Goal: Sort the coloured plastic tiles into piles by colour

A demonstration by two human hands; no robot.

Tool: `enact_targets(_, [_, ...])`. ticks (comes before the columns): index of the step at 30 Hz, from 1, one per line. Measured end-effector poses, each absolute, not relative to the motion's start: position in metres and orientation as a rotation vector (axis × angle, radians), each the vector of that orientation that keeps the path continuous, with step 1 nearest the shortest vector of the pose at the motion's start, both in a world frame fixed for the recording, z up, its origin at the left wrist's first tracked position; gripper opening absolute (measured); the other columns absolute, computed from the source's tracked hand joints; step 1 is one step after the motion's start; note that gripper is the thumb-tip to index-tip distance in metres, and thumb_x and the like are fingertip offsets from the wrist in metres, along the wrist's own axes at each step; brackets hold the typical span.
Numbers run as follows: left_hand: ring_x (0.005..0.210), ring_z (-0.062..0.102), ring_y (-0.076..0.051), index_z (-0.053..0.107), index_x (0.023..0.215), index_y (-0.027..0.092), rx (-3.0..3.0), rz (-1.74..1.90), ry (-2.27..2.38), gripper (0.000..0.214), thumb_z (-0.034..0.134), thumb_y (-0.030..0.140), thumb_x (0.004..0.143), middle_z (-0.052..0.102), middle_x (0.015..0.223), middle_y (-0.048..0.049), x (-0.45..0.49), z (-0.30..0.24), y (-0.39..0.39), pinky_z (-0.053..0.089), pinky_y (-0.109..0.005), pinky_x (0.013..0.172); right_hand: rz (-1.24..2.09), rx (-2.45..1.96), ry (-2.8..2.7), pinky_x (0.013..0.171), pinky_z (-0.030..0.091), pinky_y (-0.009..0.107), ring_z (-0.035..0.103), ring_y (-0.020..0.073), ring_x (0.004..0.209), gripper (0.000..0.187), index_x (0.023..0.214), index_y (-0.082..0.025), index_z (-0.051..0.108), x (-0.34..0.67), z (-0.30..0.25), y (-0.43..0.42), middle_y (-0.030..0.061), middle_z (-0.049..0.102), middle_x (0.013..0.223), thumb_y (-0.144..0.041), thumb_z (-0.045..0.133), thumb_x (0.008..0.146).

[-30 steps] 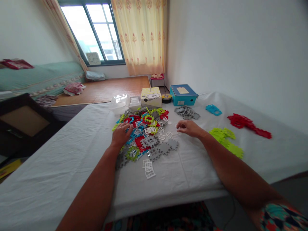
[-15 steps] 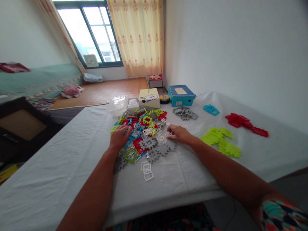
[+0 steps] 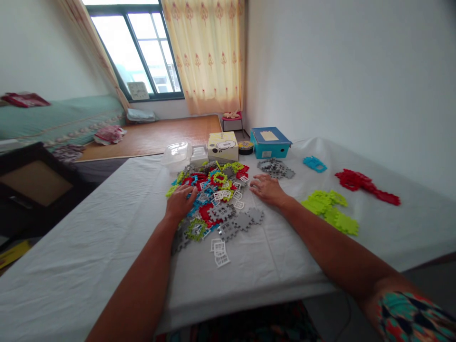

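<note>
My left hand [image 3: 181, 203] rests on the left side of a mixed pile of interlocking plastic tiles [image 3: 210, 194], its fingers loosely bent over the pieces and holding nothing I can see. On the cloth just right of the pile, my right hand [image 3: 268, 189] lies palm down with fingers apart. Small white window-frame pieces [image 3: 238, 204] lie between the pile and that hand. Grey tiles [image 3: 244, 221] spread along the pile's near right edge. Closer to me lie a few overlapping white window frames [image 3: 220, 252]. What is under my right palm is hidden.
Sorted groups lie to the right: grey tiles [image 3: 276, 168], blue pieces [image 3: 314, 164], red pieces [image 3: 363, 185] and lime-green tiles [image 3: 329, 211]. Behind the pile stand a clear plastic tub [image 3: 177, 156], a yellow box [image 3: 223, 146], a round tin [image 3: 245, 147] and a blue box [image 3: 270, 142].
My right hand has shifted slightly away from me and its fingers have spread. White window frames seen at its fingertips and beyond it before no longer show. The left hand stays on the pile.
</note>
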State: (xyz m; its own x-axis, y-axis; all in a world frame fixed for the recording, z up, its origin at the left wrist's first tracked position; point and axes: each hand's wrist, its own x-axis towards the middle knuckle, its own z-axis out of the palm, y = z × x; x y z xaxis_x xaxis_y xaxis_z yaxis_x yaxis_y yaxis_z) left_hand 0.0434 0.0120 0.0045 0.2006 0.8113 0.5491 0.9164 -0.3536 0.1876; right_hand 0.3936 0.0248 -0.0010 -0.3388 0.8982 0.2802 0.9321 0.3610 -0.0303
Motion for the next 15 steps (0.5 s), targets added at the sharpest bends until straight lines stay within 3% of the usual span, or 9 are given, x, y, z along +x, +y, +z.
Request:
enact_targets(4, [0.09,0.063,-0.02,0.07,0.081,0.022,-2.301,-0.861,-1.655,0.039,0.039,0.044,0.093,0.072,0.092,-0.005,0.044,0.005,0.012,0.046,-0.032,0.084,-0.324,-1.652,-2.303,0.09,0.037,0.043,0.037,0.0288,0.124,0.032,0.096,-0.019,0.07,0.396,0.012,0.018,0.0097,0.056,0.132,-0.04,0.045,0.094])
enact_targets(7, [0.09,0.063,-0.021,0.07,0.083,0.022,-2.318,-0.867,-1.639,0.037,0.041,0.043,0.093,0.072,0.093,-0.005,0.045,0.003,0.013,0.046,-0.032,0.084,-0.329,-1.61,-2.34,0.086,0.04,0.04,0.04,0.0283,0.12,0.026,0.107,-0.021,0.067,0.39,0.025,0.018,0.0094,0.057,0.131,-0.029,0.049,0.091])
enact_targets(11, [0.091,0.063,-0.021,0.07,0.085,0.022,-2.345,-0.866,-1.627,0.037,0.041,0.042,0.093,0.071,0.094,-0.0054,0.045,0.001,0.013,0.046,-0.032,0.085,-0.258,-1.567,-2.52,0.082,0.043,0.038,0.048,0.0267,0.114,0.043,0.128,-0.026,0.057,0.372,0.033,0.037,0.007,0.055,0.135,-0.013,0.041,0.09])
enact_targets(15, [0.092,0.063,-0.021,0.071,0.084,0.023,-2.33,-0.881,-1.643,0.037,0.041,0.042,0.093,0.071,0.094,-0.0052,0.045,0.002,0.013,0.046,-0.033,0.086,-0.169,-1.538,-2.64,0.083,0.044,0.034,0.052,0.0237,0.111,0.049,0.131,-0.031,0.055,0.359,0.027,0.063,0.0035,0.057,0.134,-0.01,0.038,0.091])
